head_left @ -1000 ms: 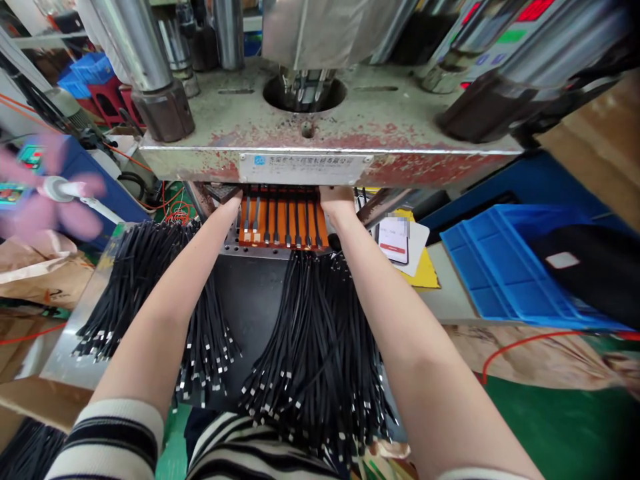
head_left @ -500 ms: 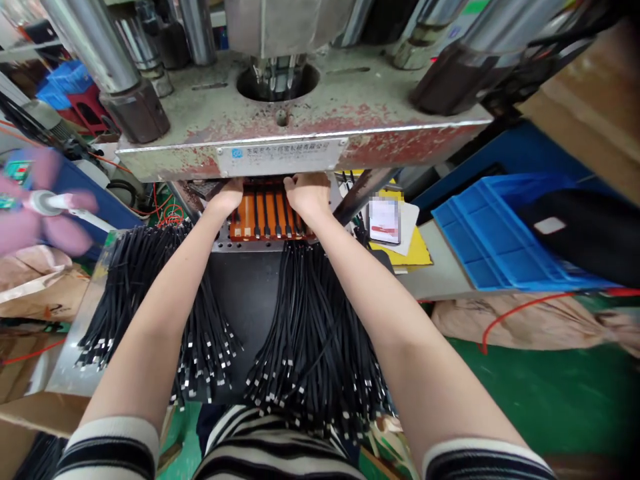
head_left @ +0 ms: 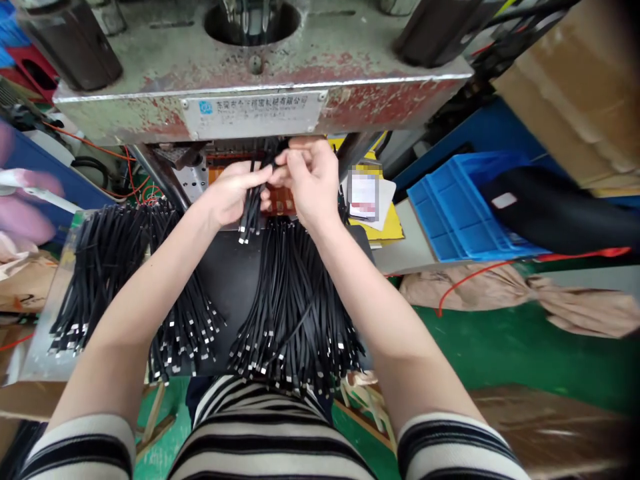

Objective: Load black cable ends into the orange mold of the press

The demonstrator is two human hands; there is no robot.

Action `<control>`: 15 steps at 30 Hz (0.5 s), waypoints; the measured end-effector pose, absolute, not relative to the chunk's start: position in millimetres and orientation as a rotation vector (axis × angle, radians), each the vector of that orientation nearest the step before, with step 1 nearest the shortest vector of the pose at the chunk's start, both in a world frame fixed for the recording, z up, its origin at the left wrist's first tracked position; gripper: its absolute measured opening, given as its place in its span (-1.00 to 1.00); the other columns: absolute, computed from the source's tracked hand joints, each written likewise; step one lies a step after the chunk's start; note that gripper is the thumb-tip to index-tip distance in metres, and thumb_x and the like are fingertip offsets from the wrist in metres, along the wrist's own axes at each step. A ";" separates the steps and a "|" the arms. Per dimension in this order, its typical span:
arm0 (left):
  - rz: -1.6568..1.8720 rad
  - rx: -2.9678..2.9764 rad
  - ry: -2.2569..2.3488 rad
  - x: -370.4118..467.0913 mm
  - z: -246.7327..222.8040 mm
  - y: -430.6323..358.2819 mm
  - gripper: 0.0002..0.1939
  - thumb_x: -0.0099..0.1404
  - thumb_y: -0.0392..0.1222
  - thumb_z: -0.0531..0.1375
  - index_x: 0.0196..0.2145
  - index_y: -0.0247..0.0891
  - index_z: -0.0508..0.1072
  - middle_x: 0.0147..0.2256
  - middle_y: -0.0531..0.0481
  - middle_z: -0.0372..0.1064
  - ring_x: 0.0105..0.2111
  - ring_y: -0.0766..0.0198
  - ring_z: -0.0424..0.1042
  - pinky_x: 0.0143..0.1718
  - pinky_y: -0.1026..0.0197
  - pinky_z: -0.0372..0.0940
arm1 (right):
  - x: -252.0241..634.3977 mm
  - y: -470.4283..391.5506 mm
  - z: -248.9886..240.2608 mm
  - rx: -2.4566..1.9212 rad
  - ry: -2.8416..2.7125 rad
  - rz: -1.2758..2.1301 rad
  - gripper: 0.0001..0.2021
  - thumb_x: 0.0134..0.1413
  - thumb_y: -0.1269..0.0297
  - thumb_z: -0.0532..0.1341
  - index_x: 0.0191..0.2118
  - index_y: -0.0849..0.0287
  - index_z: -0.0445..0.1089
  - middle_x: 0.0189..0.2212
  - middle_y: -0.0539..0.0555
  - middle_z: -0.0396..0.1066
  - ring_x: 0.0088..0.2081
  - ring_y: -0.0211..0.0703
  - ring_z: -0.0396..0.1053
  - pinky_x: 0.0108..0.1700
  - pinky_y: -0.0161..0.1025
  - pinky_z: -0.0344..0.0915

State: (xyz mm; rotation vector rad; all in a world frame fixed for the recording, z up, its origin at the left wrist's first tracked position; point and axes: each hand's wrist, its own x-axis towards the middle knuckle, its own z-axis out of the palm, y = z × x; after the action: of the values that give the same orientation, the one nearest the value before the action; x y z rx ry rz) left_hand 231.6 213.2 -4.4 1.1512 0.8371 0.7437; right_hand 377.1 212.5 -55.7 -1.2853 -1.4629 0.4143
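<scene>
Two bare hands meet below the front of a worn metal press (head_left: 253, 113), and we see the left hand (head_left: 233, 192) wrapped around a small bunch of black cables (head_left: 254, 200), its thumb laid across them. The silver connector ends poke out below that fist, towards the wearer. The right hand (head_left: 317, 183) is curled, its fingertips up against the upper part of the same bunch — whether they actually pinch a cable we cannot tell, as the fingers overlap there. Behind and beneath the hands we make out an orange fixture (head_left: 284, 201), partly covered. Nearer to us, two heaps of similar cables lie on the work surface: the left heap (head_left: 107, 260) beside the left forearm, the right heap (head_left: 295, 293) between the forearms. Off to the right are a phone (head_left: 363, 190) and a blue tray (head_left: 450, 213).
</scene>
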 end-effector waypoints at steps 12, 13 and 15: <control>0.660 0.807 0.656 239.3 -3.9 124.3 -0.88 0.28 -0.25 0.25 -0.28 -0.32 0.37 -0.50 0.06 0.32 -0.68 0.50 0.13 -0.70 0.43 -0.01 | 397.8 124.5 -58.9 -1.344 -1.268 0.429 -0.80 0.24 0.13 0.13 -0.11 0.10 0.29 -0.32 0.07 0.41 -0.29 -0.11 0.45 -0.21 -0.14 0.46; 0.615 0.791 0.641 239.7 -4.6 119.5 -0.86 0.28 -0.22 0.26 -0.26 -0.34 0.39 -0.53 0.07 0.29 -0.69 0.50 0.10 -0.70 0.43 -0.03 | 399.8 121.3 -56.7 -1.335 -1.279 0.442 -0.80 0.24 0.10 0.12 -0.17 0.11 0.30 -0.34 0.07 0.42 -0.31 -0.11 0.46 -0.22 -0.14 0.47; 0.532 0.768 0.608 239.5 -4.8 109.3 -0.83 0.27 -0.18 0.27 -0.26 -0.36 0.43 -0.61 0.14 0.16 -0.72 0.52 -0.01 -0.71 0.44 -0.12 | 410.2 116.8 -53.9 -1.363 -1.258 0.402 -0.78 0.25 0.06 0.10 -0.25 0.11 0.30 -0.39 0.06 0.40 -0.35 -0.11 0.48 -0.26 -0.15 0.48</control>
State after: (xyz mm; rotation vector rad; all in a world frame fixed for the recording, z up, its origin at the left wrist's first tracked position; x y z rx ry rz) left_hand 239.5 109.3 -4.8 0.7681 0.6078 0.5323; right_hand 410.2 116.8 -53.9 -1.3631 -1.2585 0.4022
